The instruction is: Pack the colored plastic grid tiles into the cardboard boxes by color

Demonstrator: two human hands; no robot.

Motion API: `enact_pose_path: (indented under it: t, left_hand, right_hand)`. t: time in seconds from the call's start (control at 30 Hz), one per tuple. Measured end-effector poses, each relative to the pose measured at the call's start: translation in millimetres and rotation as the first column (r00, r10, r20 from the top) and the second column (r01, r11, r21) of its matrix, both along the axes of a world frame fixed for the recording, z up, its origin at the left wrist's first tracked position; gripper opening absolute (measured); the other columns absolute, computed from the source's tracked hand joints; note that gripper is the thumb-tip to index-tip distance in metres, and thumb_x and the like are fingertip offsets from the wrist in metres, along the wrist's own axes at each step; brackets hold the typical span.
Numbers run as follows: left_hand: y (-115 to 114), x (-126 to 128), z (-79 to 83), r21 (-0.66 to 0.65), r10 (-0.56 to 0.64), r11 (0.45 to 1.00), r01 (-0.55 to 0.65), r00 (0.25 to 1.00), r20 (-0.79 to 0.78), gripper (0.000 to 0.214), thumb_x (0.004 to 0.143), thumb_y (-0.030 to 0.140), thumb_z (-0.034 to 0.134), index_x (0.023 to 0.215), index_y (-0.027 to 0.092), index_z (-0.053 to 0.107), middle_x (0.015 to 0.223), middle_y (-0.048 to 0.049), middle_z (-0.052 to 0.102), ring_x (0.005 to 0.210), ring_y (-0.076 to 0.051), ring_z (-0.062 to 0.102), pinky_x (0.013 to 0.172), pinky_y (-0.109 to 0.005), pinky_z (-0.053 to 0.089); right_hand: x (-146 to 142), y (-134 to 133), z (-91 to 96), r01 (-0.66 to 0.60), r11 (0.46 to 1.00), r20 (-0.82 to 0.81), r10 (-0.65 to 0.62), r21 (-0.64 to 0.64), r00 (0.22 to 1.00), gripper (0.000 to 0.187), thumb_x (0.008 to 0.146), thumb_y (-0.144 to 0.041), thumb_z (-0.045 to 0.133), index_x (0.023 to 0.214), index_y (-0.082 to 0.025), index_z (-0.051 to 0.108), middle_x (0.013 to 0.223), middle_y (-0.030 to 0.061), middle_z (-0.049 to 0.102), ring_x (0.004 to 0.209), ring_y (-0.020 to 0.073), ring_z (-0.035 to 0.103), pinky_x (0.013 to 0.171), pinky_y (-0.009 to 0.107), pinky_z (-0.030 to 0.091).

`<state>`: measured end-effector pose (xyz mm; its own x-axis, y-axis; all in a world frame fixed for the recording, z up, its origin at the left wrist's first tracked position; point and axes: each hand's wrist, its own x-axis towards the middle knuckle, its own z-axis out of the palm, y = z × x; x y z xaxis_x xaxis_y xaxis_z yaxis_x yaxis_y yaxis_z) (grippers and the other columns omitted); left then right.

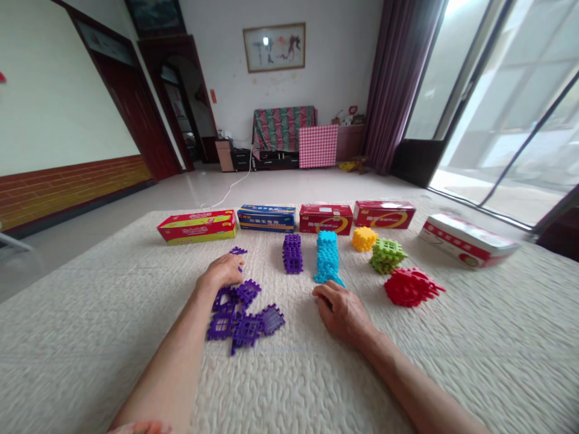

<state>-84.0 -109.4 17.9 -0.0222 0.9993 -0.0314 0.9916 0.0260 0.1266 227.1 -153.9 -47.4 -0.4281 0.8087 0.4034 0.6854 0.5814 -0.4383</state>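
Observation:
My left hand (221,271) reaches over the loose purple interlocking tiles (246,325), its fingers bent down and closed on a purple tile that shows only in part at the fingertips. Another purple tile (238,250) lies just beyond the hand. My right hand (341,308) rests on the quilted cover with its fingers curled in, and no piece shows in it. Right in front of its knuckles is a row of light blue tiles (327,253), the nearest one leaning flat. A purple stack of tiles (292,253) stands between the two hands, farther off.
Behind stand a red-and-yellow box (199,228), a blue box (266,218), two red boxes (325,219) and a white-and-red box (468,241). Yellow (364,239), green (388,255) and red tiles (411,287) sit to the right. Everything lies on a cream quilted cover (289,392).

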Motion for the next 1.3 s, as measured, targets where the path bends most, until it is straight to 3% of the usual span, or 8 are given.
enact_pose_path:
  t: [0.13, 0.2, 0.33, 0.53, 0.77, 0.97, 1.13, 1.3]
  left_hand:
    - [3, 15, 11.2, 0.125, -0.013, 0.992, 0.002, 0.996, 0.086, 0.044, 0.07, 0.026, 0.057, 0.113, 0.018, 0.068, 0.106, -0.0085, 0.071, 0.101, -0.025, 0.063, 0.086, -0.03, 0.047]
    - [2, 31, 13.5, 0.146, -0.103, 0.987, 0.065, 0.957, 0.272, 0.047, 0.073, 0.03, 0.055, 0.116, 0.017, 0.067, 0.102, -0.0053, 0.072, 0.09, -0.021, 0.065, 0.079, -0.026, 0.048]
    - [-4, 64, 3.6, -0.033, -0.191, 0.959, 0.28, 0.73, 0.656, 0.055, 0.072, 0.03, 0.055, 0.124, 0.014, 0.062, 0.087, -0.0027, 0.07, 0.066, -0.013, 0.06, 0.062, -0.023, 0.045]
    - [-6, 66, -5.5, -0.112, -0.153, 0.932, 0.344, 0.655, 0.74, 0.054, 0.069, 0.025, 0.055, 0.121, 0.013, 0.064, 0.089, -0.0024, 0.07, 0.069, -0.012, 0.059, 0.061, -0.023, 0.043]
    - [-2, 55, -6.0, -0.1, -0.233, 0.924, 0.37, 0.75, 0.62, 0.05, 0.065, 0.02, 0.052, 0.112, 0.016, 0.069, 0.106, -0.0026, 0.072, 0.092, -0.019, 0.065, 0.081, -0.027, 0.048]
    - [-6, 56, 5.2, -0.036, -0.373, 0.918, 0.395, 0.891, 0.259, 0.049, 0.066, 0.022, 0.055, 0.113, 0.016, 0.069, 0.112, -0.007, 0.07, 0.101, -0.024, 0.063, 0.086, -0.029, 0.047]
    - [-11, 58, 10.7, -0.148, -0.485, 0.856, 0.495, 0.869, 0.102, 0.057, 0.062, 0.017, 0.059, 0.118, 0.022, 0.064, 0.119, -0.005, 0.066, 0.109, -0.025, 0.059, 0.094, -0.03, 0.045]
    - [-16, 66, 8.4, -0.2, -0.501, 0.847, 0.493, 0.865, 0.008, 0.061, 0.065, 0.011, 0.055, 0.126, 0.019, 0.057, 0.119, -0.0083, 0.062, 0.112, -0.025, 0.057, 0.094, -0.031, 0.046]
  right_hand:
    - [0, 0, 0.1, 0.003, 1.0, 0.004, -0.003, 0.0, 1.0, 0.02, 0.086, -0.013, 0.047, 0.093, -0.02, 0.065, 0.09, 0.0054, 0.065, 0.08, 0.0167, 0.061, 0.071, 0.026, 0.044]
    - [0, 0, 0.4, 0.002, 1.0, 0.002, -0.002, 0.0, 1.0, 0.02, 0.086, -0.013, 0.048, 0.093, -0.02, 0.065, 0.09, 0.0055, 0.065, 0.079, 0.0165, 0.061, 0.07, 0.026, 0.044]
    - [1, 0, 0.0, 0.002, 1.0, 0.001, -0.002, -0.004, 1.0, 0.021, 0.086, -0.013, 0.047, 0.094, -0.02, 0.065, 0.09, 0.0059, 0.065, 0.081, 0.0168, 0.061, 0.071, 0.026, 0.044]
    - [0, 0, -0.9, -0.006, 1.0, -0.007, 0.006, 0.008, 1.0, 0.02, 0.087, -0.013, 0.047, 0.094, -0.02, 0.065, 0.09, 0.0057, 0.065, 0.081, 0.017, 0.061, 0.07, 0.026, 0.043]
    - [0, -1, 1.0, 0.001, 1.0, 0.0, -0.001, -0.003, 1.0, 0.021, 0.087, -0.013, 0.047, 0.094, -0.02, 0.065, 0.09, 0.0057, 0.066, 0.08, 0.0169, 0.061, 0.07, 0.026, 0.043]
    - [0, 0, -0.8, 0.002, 1.0, 0.001, -0.002, 0.011, 1.0, 0.02, 0.087, -0.013, 0.048, 0.093, -0.02, 0.065, 0.09, 0.0054, 0.065, 0.081, 0.0167, 0.061, 0.07, 0.026, 0.043]
    - [1, 0, -0.8, 0.002, 1.0, -0.005, -0.001, 0.008, 1.0, 0.02, 0.086, -0.012, 0.048, 0.093, -0.02, 0.065, 0.089, 0.0053, 0.065, 0.081, 0.0166, 0.061, 0.07, 0.025, 0.043]
    - [1, 0, -1.0, 0.0, 1.0, -0.008, 0.0, 0.007, 1.0, 0.02, 0.086, -0.012, 0.049, 0.093, -0.02, 0.066, 0.089, 0.005, 0.065, 0.08, 0.0168, 0.061, 0.07, 0.026, 0.043]
